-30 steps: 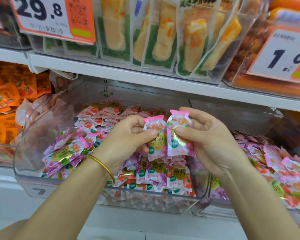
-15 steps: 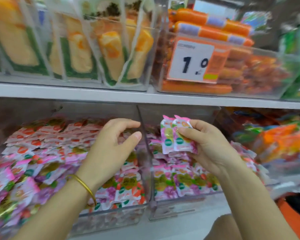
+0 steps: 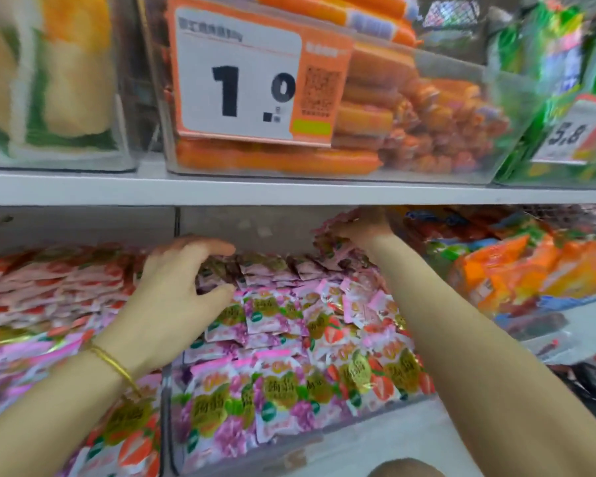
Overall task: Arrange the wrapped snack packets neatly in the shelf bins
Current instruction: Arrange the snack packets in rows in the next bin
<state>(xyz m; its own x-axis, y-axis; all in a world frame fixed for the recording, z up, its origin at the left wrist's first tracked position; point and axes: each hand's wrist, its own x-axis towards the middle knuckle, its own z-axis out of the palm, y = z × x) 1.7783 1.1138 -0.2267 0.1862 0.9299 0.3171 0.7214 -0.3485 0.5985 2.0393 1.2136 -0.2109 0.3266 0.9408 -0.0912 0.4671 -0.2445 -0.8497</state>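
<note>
While the right hand reaches to the back of the bin, fingers pinching blurred pink packets, left hand hovers above the pile, fingers spread wide, holding nothing, pile glossy pink, green and gold, filling the clear bin

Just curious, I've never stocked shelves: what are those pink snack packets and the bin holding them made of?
The pink snack packets look like glossy printed plastic film, with gold foil-like patches that glint. The bin seems to be clear rigid plastic: the packets show through its front wall.
</note>
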